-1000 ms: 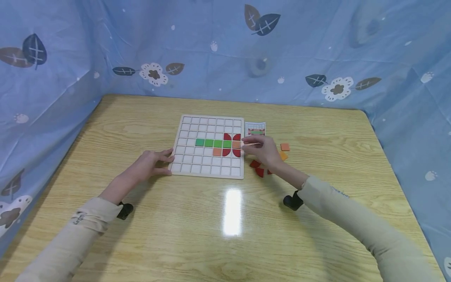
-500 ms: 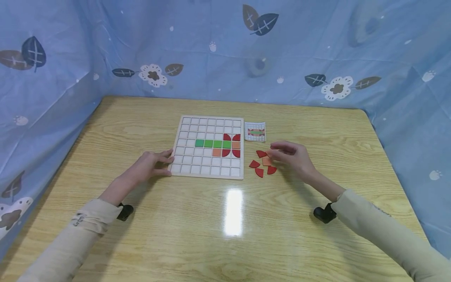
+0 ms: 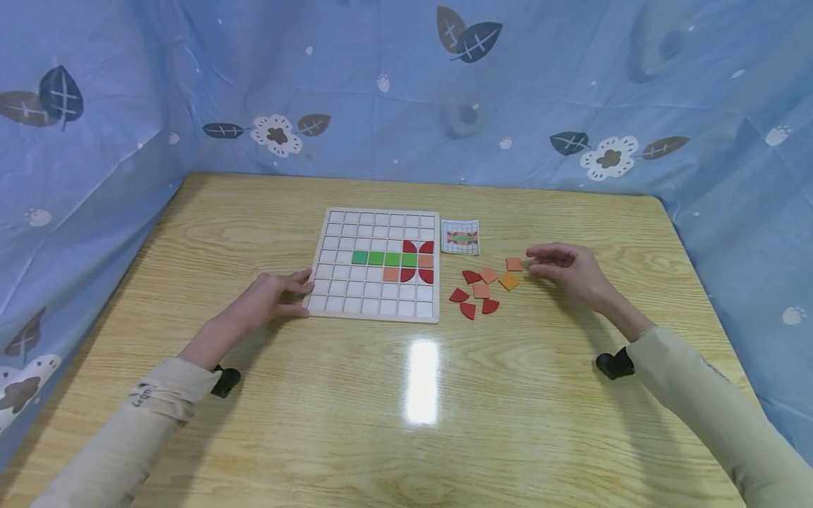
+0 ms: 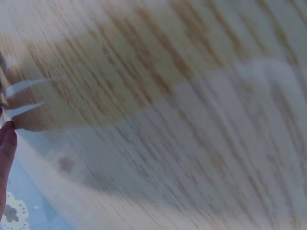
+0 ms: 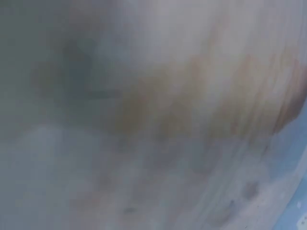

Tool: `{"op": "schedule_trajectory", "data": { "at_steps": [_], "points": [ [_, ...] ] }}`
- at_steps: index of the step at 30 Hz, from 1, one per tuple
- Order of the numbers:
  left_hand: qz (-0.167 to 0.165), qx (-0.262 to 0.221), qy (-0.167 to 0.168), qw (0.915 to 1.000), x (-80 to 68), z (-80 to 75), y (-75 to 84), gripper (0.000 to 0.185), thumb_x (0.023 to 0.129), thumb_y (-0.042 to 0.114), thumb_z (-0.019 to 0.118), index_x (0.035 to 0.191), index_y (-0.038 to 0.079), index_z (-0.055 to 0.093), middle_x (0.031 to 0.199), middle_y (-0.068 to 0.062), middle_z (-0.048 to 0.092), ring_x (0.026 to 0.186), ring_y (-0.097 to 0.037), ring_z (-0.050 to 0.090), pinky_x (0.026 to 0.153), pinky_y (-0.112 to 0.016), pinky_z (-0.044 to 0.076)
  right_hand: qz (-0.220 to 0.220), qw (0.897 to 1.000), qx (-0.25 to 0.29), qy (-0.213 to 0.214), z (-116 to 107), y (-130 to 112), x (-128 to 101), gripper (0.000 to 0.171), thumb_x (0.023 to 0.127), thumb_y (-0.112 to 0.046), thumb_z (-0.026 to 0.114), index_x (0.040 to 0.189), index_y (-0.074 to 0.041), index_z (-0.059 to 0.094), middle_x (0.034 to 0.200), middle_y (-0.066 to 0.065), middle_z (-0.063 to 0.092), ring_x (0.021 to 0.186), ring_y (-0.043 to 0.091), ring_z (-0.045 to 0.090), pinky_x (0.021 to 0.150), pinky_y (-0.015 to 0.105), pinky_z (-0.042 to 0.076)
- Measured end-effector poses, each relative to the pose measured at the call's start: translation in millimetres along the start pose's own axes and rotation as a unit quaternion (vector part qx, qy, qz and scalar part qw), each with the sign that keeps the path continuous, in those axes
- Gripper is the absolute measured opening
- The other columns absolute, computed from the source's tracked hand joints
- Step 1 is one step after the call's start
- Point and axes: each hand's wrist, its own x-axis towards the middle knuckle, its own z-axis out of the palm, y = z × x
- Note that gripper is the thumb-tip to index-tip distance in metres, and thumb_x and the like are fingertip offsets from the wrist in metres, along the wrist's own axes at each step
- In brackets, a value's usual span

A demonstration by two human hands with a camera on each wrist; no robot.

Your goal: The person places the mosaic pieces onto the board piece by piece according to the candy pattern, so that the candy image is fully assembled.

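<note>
On the left of the head view, the left hand (image 3: 269, 300) rests on the wooden worktop (image 3: 254, 395), its fingers relaxed and loosely spread, the fingertips touching the lower left edge of the white grid board (image 3: 378, 264). It holds nothing. The left wrist view shows only blurred wood grain and a sliver of finger at the frame's edge.

The board lies flat at the middle of the worktop. In its grid sits a row of green tiles (image 3: 384, 258), an orange tile (image 3: 391, 274) just below the row's right end, and at the right a cluster of red quarter-round tiles (image 3: 417, 261) around another orange tile.

Just beside the board's upper right corner lies a small pattern card (image 3: 460, 237).

Right of the board, loose pieces lie on the worktop: four red quarter-round pieces (image 3: 471, 296) and, among and beyond them, four orange square pieces (image 3: 498, 276). The farthest right of these, one orange square (image 3: 514, 264), lies right at the fingertips of the right hand (image 3: 568, 271).

That hand hovers low over the worktop with its fingers gently curved and pointing left toward the square; whether they touch it or pinch it cannot be told. The right wrist view is too blurred to help.

A blue cloth with leaves and flowers (image 3: 406, 92) hangs behind and beside the worktop.
</note>
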Motion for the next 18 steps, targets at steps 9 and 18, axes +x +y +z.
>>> {"op": "schedule_trajectory", "data": {
  "at_steps": [9, 18],
  "points": [
    [-0.003, -0.01, -0.005, 0.9999, 1.5, 1.2, -0.8, 0.053, 0.08, 0.012, 0.076, 0.124, -0.008, 0.057, 0.143, -0.025, 0.038, 0.131, -0.044, 0.035, 0.104, -0.054, 0.036, 0.054, 0.997, -0.038, -0.038, -9, 4, 23, 0.044, 0.086, -0.01, 0.073, 0.126, 0.003, 0.06, 0.12, 0.011, 0.066, 0.097, 0.003, 0.065, 0.079, 0.017, 0.052],
    [-0.009, -0.001, -0.003, 1.0, 1.9, 2.5, -3.2, 0.052, 0.079, 0.011, 0.077, 0.124, -0.007, 0.058, 0.143, -0.023, 0.038, 0.131, -0.042, 0.036, 0.104, -0.053, 0.036, 0.025, 0.983, -0.165, -0.082, -3, -2, 32, 0.041, 0.084, -0.019, 0.076, 0.118, 0.001, 0.066, 0.117, 0.019, 0.065, 0.087, 0.005, 0.059, 0.072, 0.014, 0.049]
  ]
}}
